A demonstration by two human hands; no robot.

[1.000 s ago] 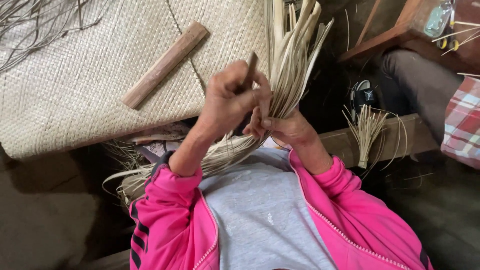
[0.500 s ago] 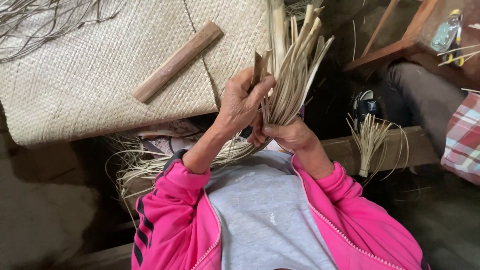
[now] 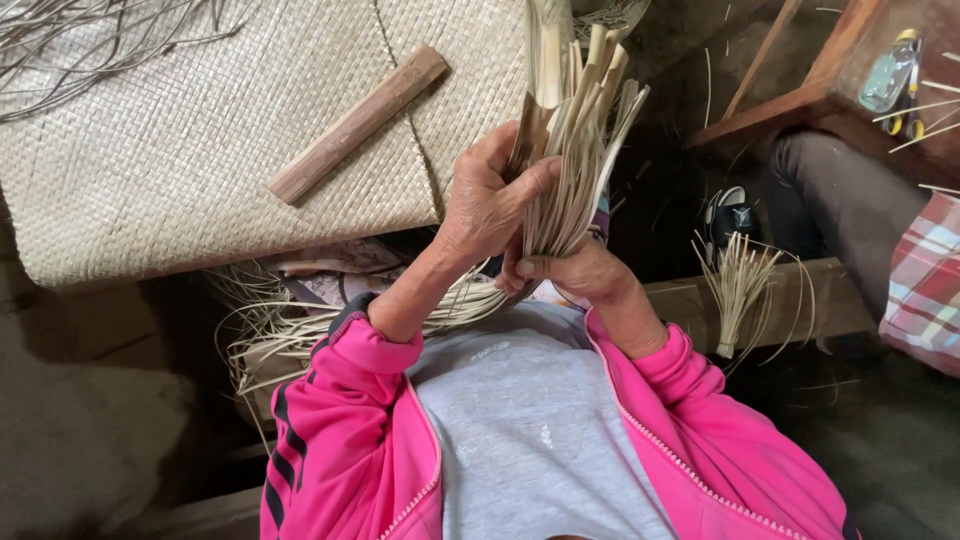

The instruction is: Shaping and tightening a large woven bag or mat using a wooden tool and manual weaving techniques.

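A bundle of pale dried leaf strips (image 3: 580,130) stands upright in front of my chest, its lower ends trailing down to the left. My left hand (image 3: 487,200) pinches the upper strips between thumb and fingers. Just below it, my right hand (image 3: 575,272) is closed around the base of the same bundle. Both arms wear bright pink sleeves over a grey shirt.
A woven straw mat (image 3: 200,140) spreads across the upper left with a short wooden stick (image 3: 357,124) lying on it. A small tuft of strips (image 3: 738,290) rests on a wooden beam (image 3: 800,300) at right. Another person's leg and plaid cloth (image 3: 925,285) sit far right.
My left hand has slid up along the strips and shifted its pinch. The bundle has spread slightly at the top; the right hand keeps its hold.
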